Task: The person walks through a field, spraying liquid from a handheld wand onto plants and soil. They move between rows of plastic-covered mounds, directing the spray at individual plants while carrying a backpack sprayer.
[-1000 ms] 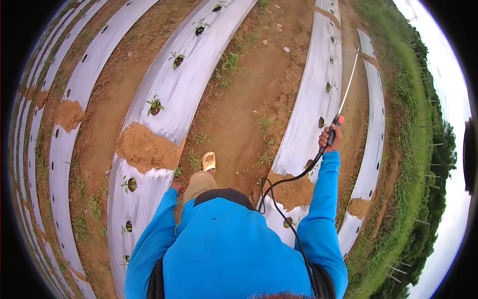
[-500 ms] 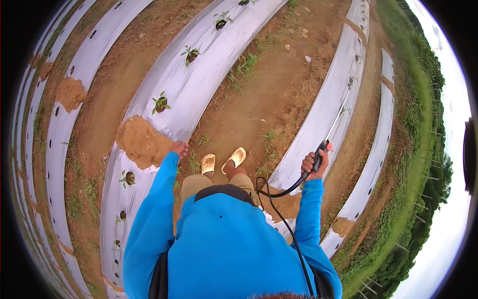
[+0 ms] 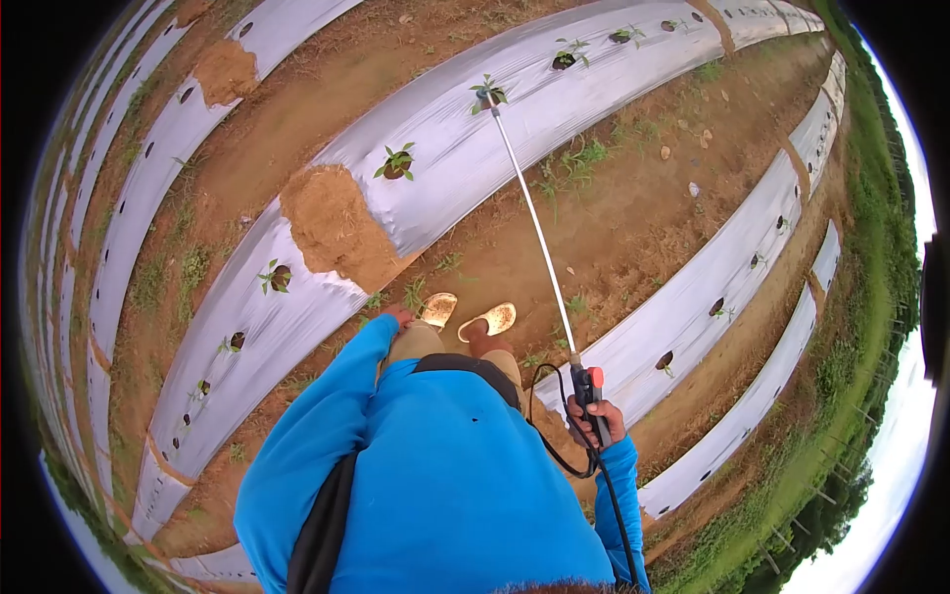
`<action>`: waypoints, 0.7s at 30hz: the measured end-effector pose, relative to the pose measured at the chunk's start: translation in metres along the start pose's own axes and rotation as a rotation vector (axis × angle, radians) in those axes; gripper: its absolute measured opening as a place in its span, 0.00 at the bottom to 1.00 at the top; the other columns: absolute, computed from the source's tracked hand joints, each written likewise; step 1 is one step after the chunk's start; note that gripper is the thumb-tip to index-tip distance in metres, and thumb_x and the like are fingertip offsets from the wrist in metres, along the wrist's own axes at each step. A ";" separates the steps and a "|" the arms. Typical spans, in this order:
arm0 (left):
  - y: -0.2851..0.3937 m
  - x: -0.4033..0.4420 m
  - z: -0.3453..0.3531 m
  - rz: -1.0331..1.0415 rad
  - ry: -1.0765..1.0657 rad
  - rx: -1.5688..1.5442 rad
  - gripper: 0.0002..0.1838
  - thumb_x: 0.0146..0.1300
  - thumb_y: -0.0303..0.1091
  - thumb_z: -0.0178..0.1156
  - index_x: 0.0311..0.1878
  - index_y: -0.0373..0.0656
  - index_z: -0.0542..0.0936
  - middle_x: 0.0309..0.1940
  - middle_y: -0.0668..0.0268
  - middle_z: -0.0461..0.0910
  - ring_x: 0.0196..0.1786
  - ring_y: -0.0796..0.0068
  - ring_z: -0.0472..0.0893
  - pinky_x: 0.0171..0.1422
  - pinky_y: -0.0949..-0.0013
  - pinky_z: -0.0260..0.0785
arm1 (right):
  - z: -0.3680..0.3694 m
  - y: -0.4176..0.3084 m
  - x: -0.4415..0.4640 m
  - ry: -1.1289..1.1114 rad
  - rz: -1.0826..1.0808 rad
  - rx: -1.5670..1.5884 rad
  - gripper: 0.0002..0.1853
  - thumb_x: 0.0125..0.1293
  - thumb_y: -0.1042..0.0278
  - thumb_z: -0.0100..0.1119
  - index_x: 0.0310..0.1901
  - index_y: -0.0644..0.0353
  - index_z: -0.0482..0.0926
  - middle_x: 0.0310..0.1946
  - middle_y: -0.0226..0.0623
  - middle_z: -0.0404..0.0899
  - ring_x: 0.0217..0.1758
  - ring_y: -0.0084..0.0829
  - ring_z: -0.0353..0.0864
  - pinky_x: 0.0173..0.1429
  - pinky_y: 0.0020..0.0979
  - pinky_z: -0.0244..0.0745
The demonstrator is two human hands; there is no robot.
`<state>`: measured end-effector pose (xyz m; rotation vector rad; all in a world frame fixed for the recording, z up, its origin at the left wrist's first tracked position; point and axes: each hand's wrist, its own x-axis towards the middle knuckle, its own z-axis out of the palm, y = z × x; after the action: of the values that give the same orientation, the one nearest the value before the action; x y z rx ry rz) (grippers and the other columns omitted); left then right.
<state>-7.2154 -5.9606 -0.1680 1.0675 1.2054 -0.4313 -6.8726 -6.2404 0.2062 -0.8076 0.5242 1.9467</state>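
My right hand [image 3: 604, 421] is closed round the black grip of a sprayer wand [image 3: 539, 230] with a red part on top of its handle. The wand's long metal tube reaches forward across the dirt path. Its nozzle end lies over a small green seedling [image 3: 488, 91] in a hole of the plastic-covered bed; whether it touches the plant I cannot tell. A black hose [image 3: 614, 510] runs from the handle back along my right arm. My left hand [image 3: 400, 317] hangs beside my thigh, fingers loose and holding nothing.
Long beds under silvery plastic mulch [image 3: 435, 148] curve across the field, with seedlings in round holes. A mound of bare soil [image 3: 336, 223] breaks the near bed. Cream clogs [image 3: 490, 322] stand on the dirt path [image 3: 604, 228]. Grass and trees [image 3: 881, 327] border the right side.
The wand has swung left, from the right-hand bed to a seedling on the left-hand bed. My left hand has moved in toward my thigh, and the view has turned.
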 end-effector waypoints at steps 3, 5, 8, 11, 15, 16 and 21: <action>0.027 0.012 -0.013 -0.022 -0.078 -0.024 0.12 0.52 0.39 0.56 0.35 0.41 0.75 0.20 0.65 0.73 0.15 0.77 0.68 0.16 0.70 0.59 | 0.026 0.010 -0.021 0.102 0.156 -0.187 0.13 0.51 0.59 0.55 0.29 0.55 0.63 0.16 0.26 0.59 0.12 0.16 0.56 0.12 0.19 0.51; 0.039 0.009 -0.017 -0.014 -0.151 -0.009 0.11 0.52 0.38 0.56 0.34 0.42 0.75 0.19 0.66 0.72 0.15 0.78 0.67 0.16 0.71 0.58 | 0.033 0.016 -0.027 0.167 0.219 -0.319 0.13 0.51 0.59 0.56 0.29 0.55 0.64 0.16 0.25 0.59 0.13 0.16 0.56 0.14 0.18 0.51; 0.077 0.013 -0.022 0.010 -0.057 0.014 0.08 0.55 0.37 0.52 0.33 0.43 0.73 0.18 0.68 0.70 0.14 0.79 0.66 0.15 0.73 0.57 | 0.030 0.014 -0.027 0.099 0.344 -0.402 0.12 0.53 0.63 0.56 0.35 0.55 0.66 0.16 0.25 0.60 0.14 0.15 0.57 0.15 0.18 0.51; 0.098 0.013 -0.025 -0.017 -0.079 -0.057 0.07 0.56 0.36 0.51 0.34 0.44 0.73 0.18 0.68 0.71 0.13 0.79 0.66 0.15 0.73 0.57 | 0.039 -0.015 -0.023 0.121 0.324 -0.543 0.11 0.53 0.61 0.58 0.33 0.55 0.68 0.17 0.23 0.61 0.15 0.14 0.58 0.17 0.18 0.52; 0.117 0.015 -0.030 -0.065 -0.074 -0.053 0.10 0.59 0.41 0.48 0.37 0.45 0.73 0.20 0.69 0.71 0.14 0.79 0.67 0.16 0.73 0.58 | 0.023 -0.088 -0.010 0.167 0.082 -0.670 0.11 0.52 0.61 0.57 0.29 0.57 0.68 0.16 0.24 0.62 0.14 0.15 0.59 0.17 0.19 0.53; 0.119 0.022 -0.027 -0.075 -0.062 0.002 0.14 0.61 0.46 0.47 0.39 0.45 0.72 0.22 0.69 0.72 0.16 0.79 0.68 0.16 0.73 0.59 | 0.018 -0.110 -0.005 0.191 0.041 -0.659 0.11 0.52 0.61 0.56 0.28 0.57 0.67 0.15 0.25 0.62 0.13 0.15 0.59 0.16 0.19 0.53; 0.169 0.041 -0.006 -0.137 -0.025 0.143 0.13 0.60 0.43 0.48 0.39 0.45 0.73 0.23 0.69 0.73 0.21 0.78 0.72 0.20 0.72 0.63 | -0.021 -0.228 0.028 0.319 -0.255 -0.522 0.12 0.53 0.59 0.55 0.24 0.55 0.65 0.12 0.24 0.60 0.10 0.15 0.58 0.13 0.20 0.51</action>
<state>-7.0745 -5.8644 -0.1319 1.1007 1.2440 -0.6432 -6.6746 -6.1288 0.1641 -1.4562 0.0768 1.7391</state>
